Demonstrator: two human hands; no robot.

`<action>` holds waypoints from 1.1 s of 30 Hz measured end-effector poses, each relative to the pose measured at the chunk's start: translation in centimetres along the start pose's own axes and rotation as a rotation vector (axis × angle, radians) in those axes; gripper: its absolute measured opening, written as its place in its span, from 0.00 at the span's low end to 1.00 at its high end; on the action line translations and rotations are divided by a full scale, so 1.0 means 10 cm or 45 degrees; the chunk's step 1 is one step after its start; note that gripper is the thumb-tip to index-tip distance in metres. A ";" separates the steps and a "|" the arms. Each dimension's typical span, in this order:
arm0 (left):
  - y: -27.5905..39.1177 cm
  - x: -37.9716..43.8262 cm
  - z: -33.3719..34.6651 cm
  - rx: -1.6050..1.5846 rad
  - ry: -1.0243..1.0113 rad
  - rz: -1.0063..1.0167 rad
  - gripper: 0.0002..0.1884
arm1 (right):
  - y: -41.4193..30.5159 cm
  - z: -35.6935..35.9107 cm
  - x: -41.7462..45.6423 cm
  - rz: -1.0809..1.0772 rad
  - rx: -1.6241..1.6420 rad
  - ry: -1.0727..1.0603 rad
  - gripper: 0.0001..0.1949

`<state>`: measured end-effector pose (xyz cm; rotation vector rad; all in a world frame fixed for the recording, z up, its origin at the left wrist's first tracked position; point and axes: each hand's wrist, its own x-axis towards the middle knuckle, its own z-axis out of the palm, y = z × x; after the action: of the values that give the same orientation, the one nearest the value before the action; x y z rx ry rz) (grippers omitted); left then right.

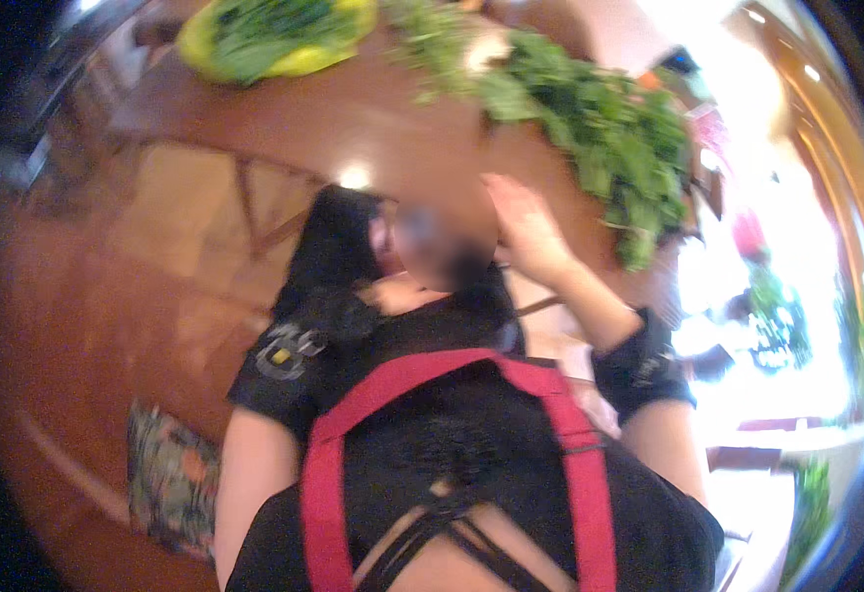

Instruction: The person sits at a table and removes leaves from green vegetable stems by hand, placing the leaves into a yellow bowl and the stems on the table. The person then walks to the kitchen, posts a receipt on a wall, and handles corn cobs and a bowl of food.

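Observation:
My right hand (529, 226) is raised over the near edge of a brown wooden table (372, 122), fingers stretched out and blurred. A round smeared patch between my hands hides whatever is there. Only part of my left hand (401, 294) shows, low beside that patch; its fingers are hidden. Whether either hand holds something cannot be made out. Just beyond my right hand lies a heap of leafy greens (609, 137). Paler, feathery greens (432, 44) spread farther back. At the table's far left, more greens fill a yellow bowl or bag (302, 63).
The table edge runs close in front of me, with dark supports (245, 196) below it. A patterned cloth or bag (173, 477) is at my left side. To the right are strong glare and green foliage (776, 318). Red straps (328, 473) cross my black clothing.

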<state>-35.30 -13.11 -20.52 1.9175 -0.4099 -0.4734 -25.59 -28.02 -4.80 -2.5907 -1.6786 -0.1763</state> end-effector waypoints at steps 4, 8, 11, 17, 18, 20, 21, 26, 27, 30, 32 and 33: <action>0.09 0.37 0.01 -0.018 0.060 -0.078 0.27 | 0.46 -0.12 -0.05 -0.068 -0.058 -0.038 0.35; 0.25 0.56 0.03 0.147 0.089 -0.228 0.28 | 0.72 -0.26 -0.17 -0.102 -0.108 -0.050 0.38; 0.34 0.66 0.04 0.153 0.131 -0.297 0.27 | 0.79 -0.43 -0.22 -0.134 -0.091 -0.029 0.38; 0.60 0.76 -0.10 0.100 -0.007 -0.342 0.30 | 0.86 -0.56 -0.25 -0.144 -0.084 0.019 0.37; 0.54 0.77 -0.07 0.108 0.007 -0.332 0.31 | 0.87 -0.54 -0.26 -0.144 -0.062 0.016 0.37; 0.42 0.82 0.03 0.139 0.076 -0.301 0.33 | 0.88 -0.59 -0.31 -0.130 -0.053 -0.003 0.36; 0.45 0.81 0.03 0.120 0.102 -0.304 0.32 | 0.88 -0.62 -0.32 -0.136 -0.052 -0.004 0.36; 0.23 0.94 0.16 0.019 0.164 -0.316 0.30 | 0.93 -0.71 -0.34 -0.138 -0.043 -0.027 0.36; 0.27 0.95 0.14 0.018 0.134 -0.359 0.30 | 0.92 -0.74 -0.34 -0.138 -0.047 -0.033 0.36; 0.34 0.98 0.09 0.019 0.071 -0.412 0.29 | 0.92 -0.81 -0.33 -0.137 -0.057 -0.036 0.36; 0.25 1.04 0.09 0.023 0.066 -0.344 0.29 | 0.92 -0.82 -0.31 -0.139 -0.067 -0.020 0.37; 0.24 1.04 0.07 0.026 0.068 -0.314 0.28 | 0.92 -0.80 -0.29 -0.143 -0.057 -0.021 0.37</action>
<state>-26.86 -19.58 -19.97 2.0057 -0.1433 -0.5785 -18.93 -35.27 2.96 -2.5366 -1.8485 -0.2004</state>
